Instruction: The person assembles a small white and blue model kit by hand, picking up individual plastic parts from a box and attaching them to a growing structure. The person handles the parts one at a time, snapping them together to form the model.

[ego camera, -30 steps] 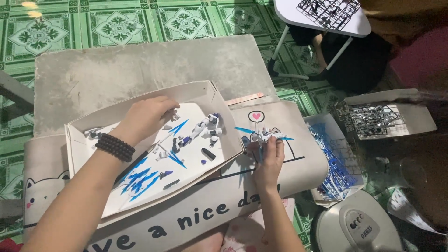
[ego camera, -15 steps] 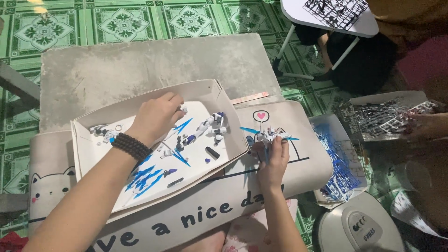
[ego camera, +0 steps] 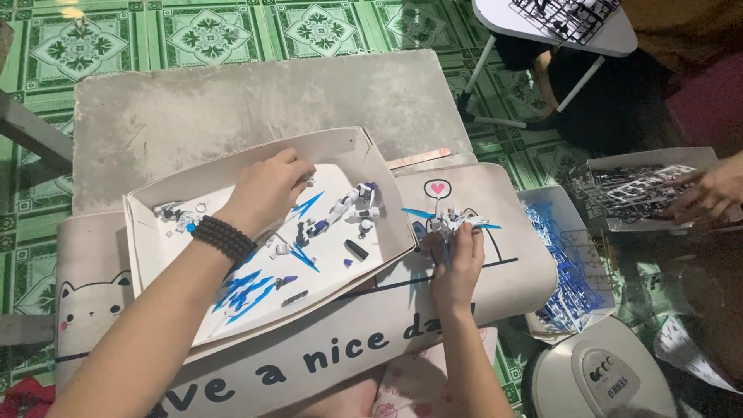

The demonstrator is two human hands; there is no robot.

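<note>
My left hand (ego camera: 267, 190), with a black bead bracelet on the wrist, reaches into a shallow white box tray (ego camera: 155, 255). Its curled fingertips rest among small white parts near the tray's far side, and I cannot see whether they pinch one. Blue wing-shaped pieces (ego camera: 248, 290) and a white and blue limb assembly (ego camera: 352, 203) lie loose in the tray. My right hand (ego camera: 457, 263) holds a small white and blue model figure (ego camera: 453, 222) upright on a beige lap desk (ego camera: 503, 255), just right of the tray.
A box of blue plastic runners (ego camera: 569, 271) sits right of the desk. Another person's hand (ego camera: 712, 190) touches a box of dark runners (ego camera: 635, 190). A grey appliance (ego camera: 596, 371) stands at the lower right, a white folding table (ego camera: 557, 27) at the top right.
My left hand has slid a little toward the tray's far right side. My right hand keeps the model figure in the same spot. The other person's hand has come into view at the right.
</note>
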